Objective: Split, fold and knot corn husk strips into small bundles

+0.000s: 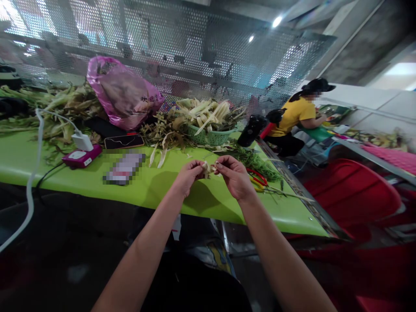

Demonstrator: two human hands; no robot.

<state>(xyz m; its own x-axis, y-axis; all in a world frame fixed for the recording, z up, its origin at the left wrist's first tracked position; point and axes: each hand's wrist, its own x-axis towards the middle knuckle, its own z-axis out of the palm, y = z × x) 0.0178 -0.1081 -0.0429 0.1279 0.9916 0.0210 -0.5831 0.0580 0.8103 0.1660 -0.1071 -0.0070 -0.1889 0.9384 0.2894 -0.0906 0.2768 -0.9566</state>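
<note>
Above the front part of the green tabletop [130, 189], my two hands meet around a small piece of pale dried husk [207, 169]. My left hand [189, 175] pinches it between thumb and fingers. My right hand [234, 175] is closed at the other side, its fingertips on the same husk. Just right of my right hand lie scissors or pliers with red and yellow handles [258, 180]. Behind my hands stands a green basket [208, 137] heaped with pale husk strips [208, 112].
Green stems [263, 162] lie at the right. Phones [124, 141], a purple power strip [81, 157] with a white cable [30, 186], a pink plastic bag [125, 93] and husk piles occupy the left. A black bottle [251, 131] stands behind. A person in yellow [294, 115] sits beyond red chairs [354, 195].
</note>
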